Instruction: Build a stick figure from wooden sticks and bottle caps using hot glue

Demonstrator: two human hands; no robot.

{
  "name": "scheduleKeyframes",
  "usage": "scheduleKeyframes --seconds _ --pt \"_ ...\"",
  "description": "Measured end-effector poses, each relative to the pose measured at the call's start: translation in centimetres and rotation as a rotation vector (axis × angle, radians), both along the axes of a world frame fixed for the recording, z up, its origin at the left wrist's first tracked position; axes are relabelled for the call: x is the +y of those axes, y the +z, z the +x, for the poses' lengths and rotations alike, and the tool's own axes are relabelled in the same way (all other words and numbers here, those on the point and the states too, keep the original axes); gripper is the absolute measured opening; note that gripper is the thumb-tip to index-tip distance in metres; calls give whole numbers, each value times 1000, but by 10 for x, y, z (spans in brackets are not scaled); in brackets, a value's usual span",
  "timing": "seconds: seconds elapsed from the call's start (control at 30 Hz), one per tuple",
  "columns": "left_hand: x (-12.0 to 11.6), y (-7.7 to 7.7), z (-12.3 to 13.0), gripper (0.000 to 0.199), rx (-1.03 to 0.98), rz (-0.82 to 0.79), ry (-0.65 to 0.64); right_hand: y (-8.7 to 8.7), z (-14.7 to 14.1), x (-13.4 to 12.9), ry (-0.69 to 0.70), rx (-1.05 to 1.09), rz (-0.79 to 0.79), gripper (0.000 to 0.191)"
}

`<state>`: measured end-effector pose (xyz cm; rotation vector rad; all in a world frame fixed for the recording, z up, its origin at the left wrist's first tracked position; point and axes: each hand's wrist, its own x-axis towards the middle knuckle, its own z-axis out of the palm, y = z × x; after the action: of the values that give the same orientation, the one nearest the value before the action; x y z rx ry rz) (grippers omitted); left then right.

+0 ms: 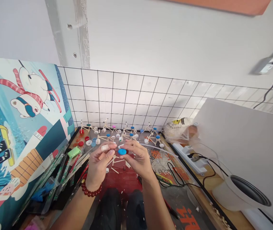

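Note:
Between the fingertips of my right hand (137, 156) is a blue oval piece (121, 152), perhaps a bottle cap, with a small white bit showing just above it. My left hand (101, 161), with a bandaged finger and a red bead bracelet (91, 189), is closed close beside it, thumb and fingertips together; what it pinches, if anything, is too small to make out. Under my hands lie thin wooden sticks (114, 170) on a dark red surface. Behind them stand several small models (108, 135) of sticks with white wheels and blue, green or pink pieces.
Loose red caps (80, 143) and a green lump (74, 152) lie on the left near bundled sticks and tools. A power strip (194, 159), black cables (174, 175) and a white cylinder (240, 193) are on the right. A plastic bag (178, 129) and wire grid (127, 92) stand behind.

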<state>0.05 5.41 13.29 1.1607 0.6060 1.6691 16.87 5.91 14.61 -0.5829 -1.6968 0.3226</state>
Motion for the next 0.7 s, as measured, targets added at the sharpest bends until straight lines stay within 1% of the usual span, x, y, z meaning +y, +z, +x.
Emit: scheduleKeyframes --seconds 0.07,0.1,0.17,0.3,0.37,0.47,0.57,0.7 --pt "0 -2 -1 8 57 124 40 0 0 0 6 9 18 28" --pt "-1 -2 -1 9 105 184 72 1 0 0 2 9 22 27" --pt "-2 -3 -2 17 229 308 164 2 0 -1 -21 4 24 25" --pt "-4 -5 0 40 495 613 434 5 -1 -3 -77 -1 23 23" --pt "-5 -6 3 48 584 722 518 6 -1 -4 -95 -3 24 23" --pt "-6 -9 7 54 652 797 534 6 -1 -5 -109 3 42 22" --pt "-5 -11 9 58 668 820 530 7 -1 -6 -106 11 59 20" --pt "-2 -13 8 60 709 878 583 8 -2 -6 -89 14 65 19"
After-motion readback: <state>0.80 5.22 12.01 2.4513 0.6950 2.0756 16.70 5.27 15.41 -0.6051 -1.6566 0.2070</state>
